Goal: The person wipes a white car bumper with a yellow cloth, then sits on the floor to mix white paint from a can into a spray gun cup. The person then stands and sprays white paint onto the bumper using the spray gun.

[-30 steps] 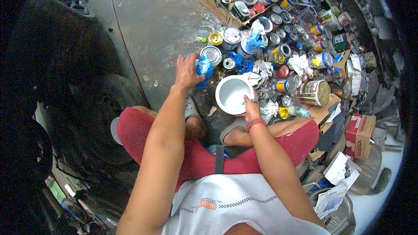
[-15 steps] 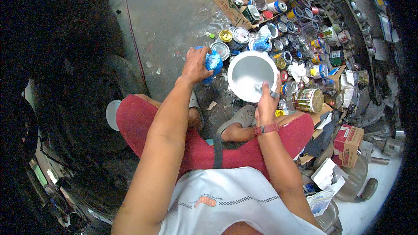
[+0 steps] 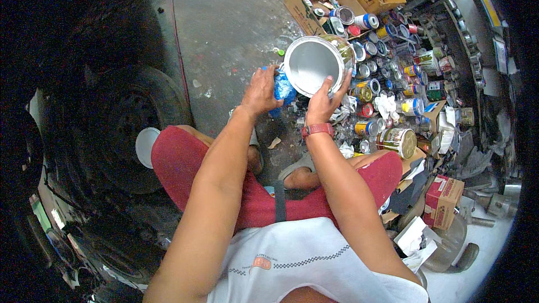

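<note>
Left hand: the left hand [image 3: 261, 91] has its grip closed around crumpled blue plastic [image 3: 284, 87], thumb on the near side and fingers over the far side.
Right hand: the right hand [image 3: 321, 104] pinches the wall of a wide tin [image 3: 312, 67], thumb at the rim, fingers spread along the outside.
Tin: held over the floor [image 3: 224, 33], just right of the blue plastic; mouth turned toward the person, inside smooth and silvery, part of a coloured side showing. Whether tin and plastic touch, I cannot tell.
Cans: a dense crowd of small cans [image 3: 412, 70] fills the floor toward its right edge, with crumpled white paper [image 3: 386, 106] among them.
Larger can: a gold-ended can [image 3: 401, 142] lies on its side near the crowd's near edge.
Far side: an open cardboard box [image 3: 301, 12] of cans stands toward the floor's far edge.
Left edge: a red hose [image 3: 178, 50] runs beside a dark wheel [image 3: 137, 118].
</note>
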A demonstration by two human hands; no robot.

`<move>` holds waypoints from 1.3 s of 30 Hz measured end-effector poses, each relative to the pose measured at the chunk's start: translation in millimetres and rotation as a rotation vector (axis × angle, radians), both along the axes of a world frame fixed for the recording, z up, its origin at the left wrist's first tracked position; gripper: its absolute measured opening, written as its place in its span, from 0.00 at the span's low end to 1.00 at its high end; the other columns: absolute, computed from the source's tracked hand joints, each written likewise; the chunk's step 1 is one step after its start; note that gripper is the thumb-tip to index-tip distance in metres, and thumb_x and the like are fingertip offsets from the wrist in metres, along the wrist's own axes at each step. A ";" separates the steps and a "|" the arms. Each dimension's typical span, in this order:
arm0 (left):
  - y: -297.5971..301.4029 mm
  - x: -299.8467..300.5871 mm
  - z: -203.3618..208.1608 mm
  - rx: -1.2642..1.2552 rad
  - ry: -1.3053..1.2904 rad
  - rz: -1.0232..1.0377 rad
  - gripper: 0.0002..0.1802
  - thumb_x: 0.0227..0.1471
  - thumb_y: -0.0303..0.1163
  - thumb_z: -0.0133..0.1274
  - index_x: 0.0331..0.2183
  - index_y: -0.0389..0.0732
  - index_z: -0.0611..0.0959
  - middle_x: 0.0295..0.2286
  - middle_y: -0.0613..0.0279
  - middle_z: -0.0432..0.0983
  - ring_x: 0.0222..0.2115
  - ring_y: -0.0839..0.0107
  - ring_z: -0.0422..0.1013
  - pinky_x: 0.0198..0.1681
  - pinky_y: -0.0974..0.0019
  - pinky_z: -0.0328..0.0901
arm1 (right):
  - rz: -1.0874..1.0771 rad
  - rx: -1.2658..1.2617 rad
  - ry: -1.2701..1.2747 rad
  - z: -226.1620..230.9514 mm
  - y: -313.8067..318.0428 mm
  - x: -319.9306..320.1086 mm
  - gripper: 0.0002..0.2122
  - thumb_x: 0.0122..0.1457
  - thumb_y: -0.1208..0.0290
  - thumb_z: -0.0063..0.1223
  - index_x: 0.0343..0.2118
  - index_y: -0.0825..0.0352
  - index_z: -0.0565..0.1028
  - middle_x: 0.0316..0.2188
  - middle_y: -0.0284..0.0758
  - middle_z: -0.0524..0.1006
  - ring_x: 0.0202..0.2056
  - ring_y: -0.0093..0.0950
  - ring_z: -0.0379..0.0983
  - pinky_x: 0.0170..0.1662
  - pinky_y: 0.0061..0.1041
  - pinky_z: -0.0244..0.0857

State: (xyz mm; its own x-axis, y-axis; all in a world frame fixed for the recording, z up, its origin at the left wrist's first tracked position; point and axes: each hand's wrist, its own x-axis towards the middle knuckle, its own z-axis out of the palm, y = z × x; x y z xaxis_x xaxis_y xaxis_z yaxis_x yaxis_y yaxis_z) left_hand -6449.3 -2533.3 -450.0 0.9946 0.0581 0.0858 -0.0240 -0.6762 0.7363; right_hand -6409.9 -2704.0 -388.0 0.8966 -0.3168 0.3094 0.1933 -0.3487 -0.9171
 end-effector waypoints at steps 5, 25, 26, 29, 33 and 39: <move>-3.1 1.2 -3.5 0.027 0.087 0.027 0.64 0.33 0.39 0.80 0.68 0.36 0.64 0.62 0.37 0.70 0.67 0.40 0.63 0.76 0.44 0.49 | 0.015 -0.097 -0.034 -14.0 13.6 0.8 0.30 0.75 0.66 0.46 0.76 0.69 0.56 0.76 0.54 0.55 0.76 0.50 0.51 0.78 0.46 0.43; 0.0 5.7 3.2 -0.074 0.142 0.034 0.73 0.33 0.35 0.81 0.73 0.32 0.53 0.65 0.33 0.66 0.69 0.33 0.58 0.74 0.45 0.55 | 0.007 -0.175 -0.059 -36.5 17.2 -4.7 0.32 0.75 0.61 0.46 0.77 0.67 0.55 0.76 0.61 0.50 0.77 0.57 0.44 0.77 0.52 0.40; -0.5 5.5 3.8 -0.059 0.168 0.039 0.74 0.33 0.35 0.81 0.73 0.33 0.52 0.65 0.32 0.66 0.69 0.33 0.58 0.74 0.45 0.55 | 0.009 -0.179 -0.057 -37.2 16.6 -4.8 0.32 0.75 0.61 0.46 0.77 0.68 0.55 0.76 0.61 0.50 0.77 0.57 0.44 0.77 0.52 0.40; -1.9 4.9 4.5 -0.063 0.175 0.045 0.77 0.34 0.35 0.82 0.74 0.35 0.48 0.65 0.32 0.65 0.69 0.32 0.58 0.75 0.45 0.54 | 0.012 -0.204 -0.065 -39.8 14.8 -5.6 0.32 0.75 0.62 0.46 0.76 0.69 0.55 0.76 0.61 0.51 0.77 0.57 0.44 0.77 0.52 0.40; -2.2 4.8 4.5 -0.092 0.167 0.044 0.79 0.33 0.35 0.81 0.75 0.36 0.44 0.65 0.32 0.65 0.69 0.32 0.57 0.75 0.44 0.54 | 0.002 -0.233 -0.060 -42.8 14.0 -6.5 0.31 0.75 0.63 0.45 0.76 0.72 0.55 0.75 0.60 0.52 0.77 0.56 0.43 0.77 0.52 0.40; -2.1 3.7 2.1 -0.082 0.135 0.054 0.79 0.33 0.34 0.81 0.75 0.35 0.43 0.62 0.36 0.70 0.67 0.33 0.60 0.74 0.44 0.55 | -0.018 -0.240 -0.057 -45.0 14.0 -8.1 0.31 0.75 0.62 0.45 0.76 0.72 0.55 0.75 0.61 0.52 0.77 0.56 0.44 0.77 0.51 0.41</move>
State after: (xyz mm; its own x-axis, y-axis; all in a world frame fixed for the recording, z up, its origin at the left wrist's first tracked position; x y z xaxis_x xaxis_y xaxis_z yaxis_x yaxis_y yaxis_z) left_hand -6445.6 -2535.4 -447.8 0.9920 0.1135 -0.0559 0.1140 -0.6111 0.7833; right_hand -6418.0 -2689.9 -433.0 0.8702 -0.2439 0.4280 0.2345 -0.5589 -0.7954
